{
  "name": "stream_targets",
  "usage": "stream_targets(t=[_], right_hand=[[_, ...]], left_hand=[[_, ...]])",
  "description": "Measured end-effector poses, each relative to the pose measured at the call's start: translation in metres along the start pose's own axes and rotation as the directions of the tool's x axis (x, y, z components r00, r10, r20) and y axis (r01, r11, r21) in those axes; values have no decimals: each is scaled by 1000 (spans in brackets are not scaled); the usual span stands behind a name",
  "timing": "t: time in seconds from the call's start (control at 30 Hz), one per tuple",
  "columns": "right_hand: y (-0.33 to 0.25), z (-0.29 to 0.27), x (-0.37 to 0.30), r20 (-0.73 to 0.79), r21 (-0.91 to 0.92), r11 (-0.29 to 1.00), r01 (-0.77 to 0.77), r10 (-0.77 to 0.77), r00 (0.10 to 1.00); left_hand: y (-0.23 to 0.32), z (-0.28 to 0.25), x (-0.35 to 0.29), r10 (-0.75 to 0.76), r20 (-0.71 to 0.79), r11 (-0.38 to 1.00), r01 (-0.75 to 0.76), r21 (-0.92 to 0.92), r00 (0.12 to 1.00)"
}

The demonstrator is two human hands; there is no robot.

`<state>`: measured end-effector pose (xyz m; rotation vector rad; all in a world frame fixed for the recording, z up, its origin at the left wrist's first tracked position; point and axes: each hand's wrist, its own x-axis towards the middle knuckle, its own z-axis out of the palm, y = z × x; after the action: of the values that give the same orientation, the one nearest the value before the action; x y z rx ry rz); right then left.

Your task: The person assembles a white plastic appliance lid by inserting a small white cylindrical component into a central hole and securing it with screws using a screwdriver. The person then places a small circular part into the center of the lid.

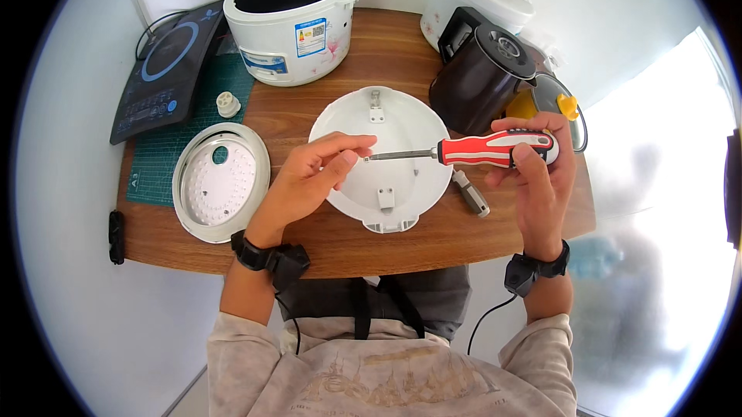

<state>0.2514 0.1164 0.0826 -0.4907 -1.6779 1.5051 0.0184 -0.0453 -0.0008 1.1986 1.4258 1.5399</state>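
My right hand [541, 177] is closed around the red, white and black handle of a screwdriver [479, 149], whose shaft points left. Its tip reaches my left hand [317, 173], where the index finger stretches out above the tip and the thumb lies just beside it, a small gap between them. Something tiny sits at the tip, too small to name. Below the shaft lies a round white plastic cover [355, 197], inner side up, with a metal bracket at its far edge and a small white block at the near side.
A rice cooker body [290, 54] stands at the back left, near a black induction cooktop [166, 69]. On the green mat [154, 173] are a round metal-lined lid [224, 185] and a white cap [227, 104]. A dark kettle [479, 81], another white appliance [479, 0] and a grey-handled tool [471, 194] are to the right.
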Motion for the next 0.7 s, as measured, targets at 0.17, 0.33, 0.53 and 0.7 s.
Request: stream_targets(t=[0.17,0.33,0.53,0.7], right_hand=[[9,1,2,35,80,997,11,-14,999],[13,4,3,24,101,995,5,-8,1000],[14,8,1,26,104,994,21,-24,999],[9,8,-2,-7,83,994,75,-75,997]], left_hand=[[3,-7,0,-201,75,973,208,-102,977],[4,-7,0,-196,58,973,201,-110,979],[-4,-3,3,-206,-29,966,198,-167,978],[-9,-10,4,-231,-74,944,205,-258,970]])
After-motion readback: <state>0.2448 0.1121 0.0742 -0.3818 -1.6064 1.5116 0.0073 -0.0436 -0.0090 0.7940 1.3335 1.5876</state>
